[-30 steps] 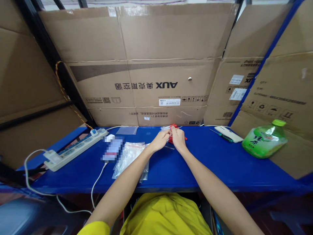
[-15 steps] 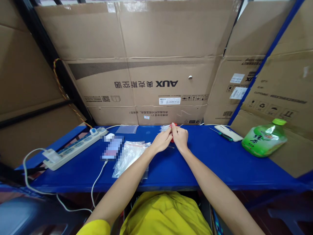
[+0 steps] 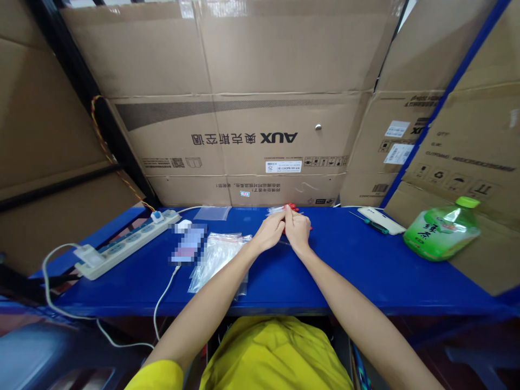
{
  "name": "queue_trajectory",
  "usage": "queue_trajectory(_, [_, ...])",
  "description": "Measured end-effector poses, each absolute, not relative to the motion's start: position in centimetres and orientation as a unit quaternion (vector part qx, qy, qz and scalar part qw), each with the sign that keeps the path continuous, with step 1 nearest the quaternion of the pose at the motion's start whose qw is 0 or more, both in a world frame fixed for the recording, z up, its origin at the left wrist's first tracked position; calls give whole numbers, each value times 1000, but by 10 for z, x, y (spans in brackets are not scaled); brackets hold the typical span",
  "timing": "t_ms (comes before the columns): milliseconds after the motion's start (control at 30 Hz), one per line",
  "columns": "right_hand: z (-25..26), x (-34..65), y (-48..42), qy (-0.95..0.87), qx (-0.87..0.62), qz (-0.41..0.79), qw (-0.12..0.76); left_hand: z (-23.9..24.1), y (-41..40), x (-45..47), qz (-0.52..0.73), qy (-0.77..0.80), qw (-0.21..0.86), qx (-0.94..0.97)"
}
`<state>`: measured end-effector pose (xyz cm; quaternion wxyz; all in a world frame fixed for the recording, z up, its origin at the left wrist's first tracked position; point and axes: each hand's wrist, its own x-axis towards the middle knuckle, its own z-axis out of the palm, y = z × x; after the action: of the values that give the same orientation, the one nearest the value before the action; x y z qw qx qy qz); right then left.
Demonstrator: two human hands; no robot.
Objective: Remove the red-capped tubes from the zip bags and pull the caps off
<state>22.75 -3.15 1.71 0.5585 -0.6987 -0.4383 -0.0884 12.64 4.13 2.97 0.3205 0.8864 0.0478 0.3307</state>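
My left hand (image 3: 270, 232) and my right hand (image 3: 297, 229) meet over the far middle of the blue table, fingers bent and thumbs side by side. Both are closed, pressed against each other; what lies between them is mostly hidden. Small red pieces (image 3: 293, 207) show just beyond the fingertips, with a bit more red between the hands and beside the right one. Their kind is too small to tell. Behind my left hand are thin whitish, clear strips (image 3: 275, 210). A pile of clear zip bags (image 3: 217, 260) lies to the left, partly under my left forearm.
On the left are a power strip (image 3: 130, 244), a phone (image 3: 188, 244) with a cable, and a flat clear sheet (image 3: 213, 213). A green screwdriver (image 3: 376, 226), a whitish case (image 3: 385, 219) and a green bottle (image 3: 442, 230) are on the right. Cardboard (image 3: 244, 65) walls the back.
My right hand has turned slightly, and more of the red pieces now shows beyond and beside it. A thin stick that pointed out past it is less visible. My left hand has barely moved.
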Motion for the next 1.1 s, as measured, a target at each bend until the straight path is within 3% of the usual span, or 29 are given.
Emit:
queue_trajectory(467, [13,242,-26,-377,-675,-35,634,26,40,123,352,92,231,902])
queue_trajectory(833, [18,243,-34,-506,-681,-115,516,29,41,126,331,50,371,866])
queue_trajectory(1100, [15,236,-28,-491,-651,-168,554,31,42,129,337,39,378,861])
